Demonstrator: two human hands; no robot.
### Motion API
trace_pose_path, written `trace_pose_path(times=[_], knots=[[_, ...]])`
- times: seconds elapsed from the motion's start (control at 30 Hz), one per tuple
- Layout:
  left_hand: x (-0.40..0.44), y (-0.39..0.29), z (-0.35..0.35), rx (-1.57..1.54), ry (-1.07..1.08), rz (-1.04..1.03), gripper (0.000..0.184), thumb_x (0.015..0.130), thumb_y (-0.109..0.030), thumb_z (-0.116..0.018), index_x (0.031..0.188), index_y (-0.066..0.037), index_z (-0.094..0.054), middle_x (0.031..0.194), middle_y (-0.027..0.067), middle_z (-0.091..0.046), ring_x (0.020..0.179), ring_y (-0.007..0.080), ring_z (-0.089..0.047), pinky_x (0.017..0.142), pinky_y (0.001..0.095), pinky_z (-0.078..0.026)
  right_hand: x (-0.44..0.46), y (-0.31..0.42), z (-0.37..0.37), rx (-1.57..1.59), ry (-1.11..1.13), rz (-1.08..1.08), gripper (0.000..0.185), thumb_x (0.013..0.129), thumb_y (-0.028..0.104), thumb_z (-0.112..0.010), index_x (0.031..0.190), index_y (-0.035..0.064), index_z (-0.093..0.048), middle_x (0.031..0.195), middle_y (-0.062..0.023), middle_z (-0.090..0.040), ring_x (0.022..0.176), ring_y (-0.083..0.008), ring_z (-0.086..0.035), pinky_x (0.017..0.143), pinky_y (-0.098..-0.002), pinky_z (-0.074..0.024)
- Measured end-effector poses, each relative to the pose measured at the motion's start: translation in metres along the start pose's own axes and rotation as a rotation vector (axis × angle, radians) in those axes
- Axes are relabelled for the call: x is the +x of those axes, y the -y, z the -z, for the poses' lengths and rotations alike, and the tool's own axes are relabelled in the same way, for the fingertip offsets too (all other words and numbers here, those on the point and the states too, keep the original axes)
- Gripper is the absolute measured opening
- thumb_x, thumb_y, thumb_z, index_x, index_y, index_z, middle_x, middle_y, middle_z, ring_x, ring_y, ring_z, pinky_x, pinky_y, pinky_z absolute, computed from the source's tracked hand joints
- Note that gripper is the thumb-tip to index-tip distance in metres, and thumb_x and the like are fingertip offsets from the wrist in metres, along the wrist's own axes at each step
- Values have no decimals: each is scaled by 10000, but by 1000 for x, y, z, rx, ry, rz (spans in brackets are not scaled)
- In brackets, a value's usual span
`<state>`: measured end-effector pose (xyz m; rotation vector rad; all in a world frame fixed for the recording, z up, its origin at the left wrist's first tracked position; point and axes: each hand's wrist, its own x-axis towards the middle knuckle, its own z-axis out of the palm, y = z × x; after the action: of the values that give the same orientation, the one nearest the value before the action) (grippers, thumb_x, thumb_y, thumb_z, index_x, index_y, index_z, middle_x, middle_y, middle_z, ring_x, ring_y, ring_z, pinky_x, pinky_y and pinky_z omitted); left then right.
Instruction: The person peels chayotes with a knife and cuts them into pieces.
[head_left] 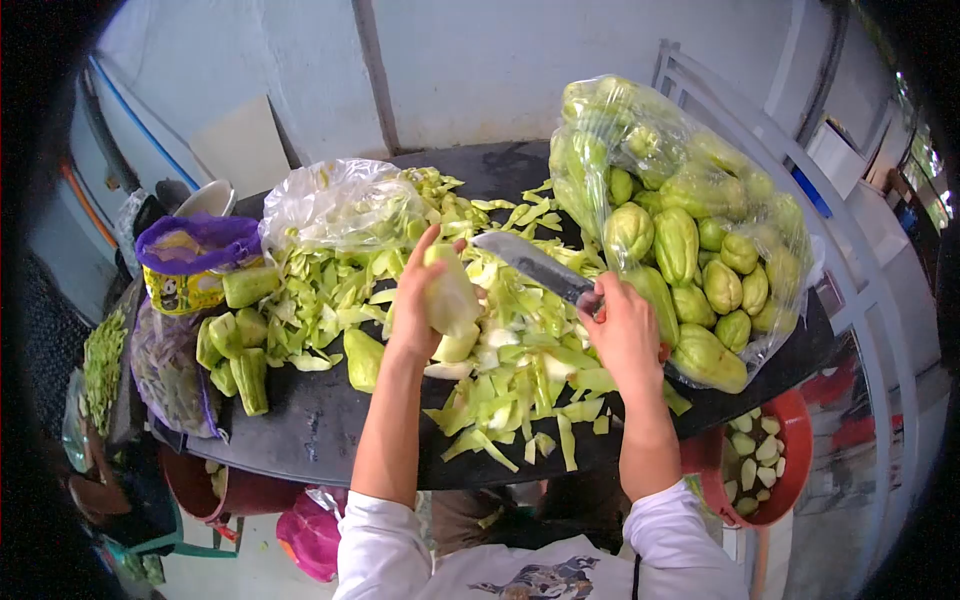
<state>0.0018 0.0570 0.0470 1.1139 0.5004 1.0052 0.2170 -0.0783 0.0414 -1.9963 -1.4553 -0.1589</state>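
Note:
My left hand is wrapped round a pale, peeled chayote, held upright above the peel pile. In my right hand is the handle of a knife, its broad blade pointing left toward the chayote but apart from it. Green peels lie heaped beneath both hands. Another pale chayote shows just below the held one, and a green chayote rests left of my left forearm. Close to my right hand, a large clear plastic bag is full of unpeeled chayotes.
Several cut green vegetables sit at the left of the black table, beside a purple mesh bag. A clear plastic bag lies at the back. Below right, a red bucket holds pale pieces; a metal rail stands beyond.

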Motion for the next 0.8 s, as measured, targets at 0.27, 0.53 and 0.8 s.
trace_pose_path(times=[0.27,0.53,0.8], knots=[[-9,11,-26,-692,174,171,554,915,-416,-465,1323,-46,-410,1169,202,-548,998,342,-572,867,533,-478,5,-16,-8,56,96,-96,268,765,81,-736,937,50,-533,793,-125,-638,714,-322,-653,649,-449,-499],[-82,27,-189,-411,541,679,649,960,-403,-514,1452,-43,-290,1256,221,-525,990,420,-635,791,558,-577,3,-22,-6,166,217,-188,231,935,234,-511,1068,50,-550,856,-149,-642,800,-313,-655,659,-416,-521],[-139,114,-285,-98,913,1124,536,986,-435,-466,1320,-16,-448,1148,196,-591,911,362,-662,818,464,-566,-4,-28,-12,-4,20,88,427,741,-21,-630,1156,-32,-533,832,-194,-635,689,-307,-672,542,-405,-529]])
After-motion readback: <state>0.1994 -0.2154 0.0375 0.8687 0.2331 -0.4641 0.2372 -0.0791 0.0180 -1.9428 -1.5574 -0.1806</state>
